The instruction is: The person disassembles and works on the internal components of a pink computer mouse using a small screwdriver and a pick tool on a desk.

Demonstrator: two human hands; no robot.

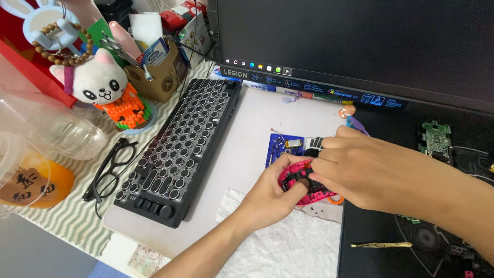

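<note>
Left hand (267,193) cupped from below around a pink-and-black perforated mouse shell (297,180), fingers curled shut on its near edge. Right hand (370,167) laid over the shell's far side, fingertips (315,166) pressed down onto its top — closed on it, though how tightly cannot be told. Shell held just above a white crinkled cloth (278,242), between both sets of fingers. Just beyond the fingertips, a blue parts mat (275,146) with a small flat battery (293,143) on it. Left of the left fingers, well apart, a black round-key keyboard (177,146) and black eyeglasses (110,170). Right of the right hand, on a dark mat (411,247) — a green circuit board (436,138) farther off, brass tweezers (382,245) nearer. Behind everything, a monitor (355,41).
</note>
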